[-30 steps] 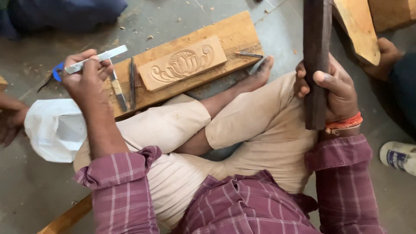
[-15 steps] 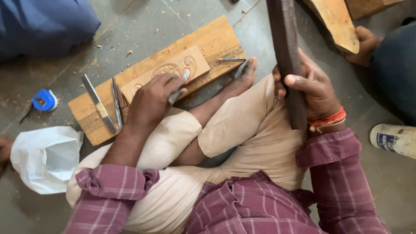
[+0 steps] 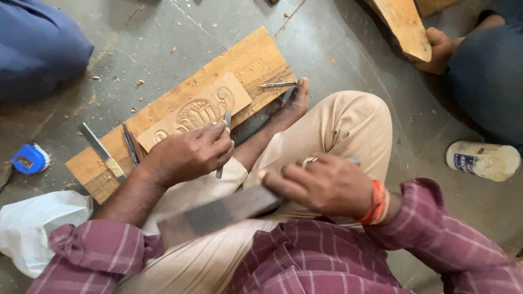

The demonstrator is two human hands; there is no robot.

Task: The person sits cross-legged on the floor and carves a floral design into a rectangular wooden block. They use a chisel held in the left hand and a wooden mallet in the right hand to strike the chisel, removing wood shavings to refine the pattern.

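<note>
My left hand (image 3: 188,154) grips a thin metal chisel (image 3: 224,136) whose tip rests on the small carved wood panel (image 3: 197,110) with a flower relief. That panel lies on a long wooden board (image 3: 256,60) on the floor. My right hand (image 3: 321,185) holds a dark flat wooden mallet block (image 3: 218,213), laid nearly level across my lap above my crossed legs. My bare foot (image 3: 294,103) presses against the board's near edge.
Other chisels (image 3: 101,151) lie on the board's left end and a small one (image 3: 278,84) near my toes. A blue tape measure (image 3: 30,159) and white plastic bag (image 3: 38,228) sit left. A white bottle (image 3: 482,159) lies right, beside another person's leg and foot (image 3: 441,49).
My left hand put down the tape measure, reached to the panel and took up a chisel. My right hand swung the dark block down from upright to nearly level over my lap.
</note>
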